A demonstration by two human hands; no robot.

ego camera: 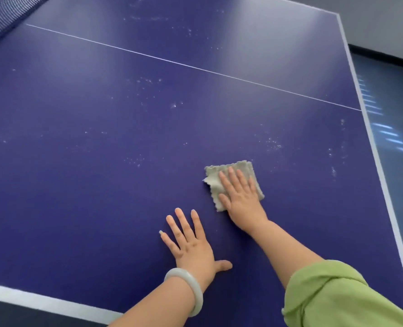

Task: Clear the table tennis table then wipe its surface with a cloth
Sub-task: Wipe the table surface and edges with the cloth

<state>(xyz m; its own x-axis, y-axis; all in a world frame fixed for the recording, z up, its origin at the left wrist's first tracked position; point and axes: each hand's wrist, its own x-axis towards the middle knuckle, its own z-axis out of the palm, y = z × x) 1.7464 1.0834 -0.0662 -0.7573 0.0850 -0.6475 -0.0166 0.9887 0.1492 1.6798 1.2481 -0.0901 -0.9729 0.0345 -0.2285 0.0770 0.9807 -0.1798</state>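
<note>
The table tennis table point(101, 138) has a smooth, hard top with a soft sheen that catches pale glare, marked by whitish specks and scuffs. The cloth point(213, 180) is a matt, nubbly textile with ragged edges, and the sleeve point(325, 293) is a matt, creased woven fabric. The bangle point(198, 295) looks smooth, glossy and stone-like, the net point(4, 15) is fine mesh, and the floor point(389, 114) is glossy and reflective.

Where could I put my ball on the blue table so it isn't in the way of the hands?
Bare room: the left stretch of the table, from the net to the near white edge, and the half beyond the thin centre line. Crowded only at front right, where the left hand lies flat beside the right hand pressing the cloth.
</note>
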